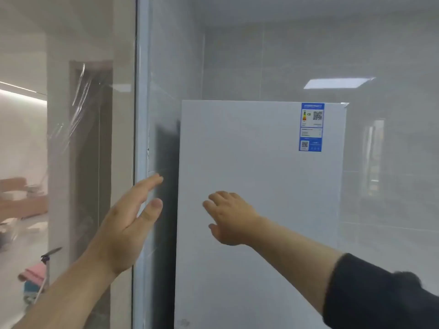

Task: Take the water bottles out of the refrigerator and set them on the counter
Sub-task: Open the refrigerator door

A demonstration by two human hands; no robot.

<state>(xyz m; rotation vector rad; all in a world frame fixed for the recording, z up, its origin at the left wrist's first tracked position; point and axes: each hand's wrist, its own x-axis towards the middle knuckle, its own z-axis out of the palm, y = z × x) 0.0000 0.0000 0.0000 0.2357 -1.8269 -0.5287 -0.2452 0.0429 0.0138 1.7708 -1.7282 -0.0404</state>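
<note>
A tall white refrigerator (261,186) stands in front of me with its door closed; a blue energy label (311,127) is stuck near its top right corner. My left hand (129,224) is raised with fingers spread beside the fridge's dark left side, next to a white frame. My right hand (230,217) reaches forward with fingers apart, at or close to the door's left part. Neither hand holds anything. No water bottles and no counter are in view.
A white door frame (142,138) rises just left of the fridge, with a glass panel and a room beyond it. Grey tiled wall (392,162) lies behind and right of the fridge. A pink cloth on a small stand (35,274) sits low left.
</note>
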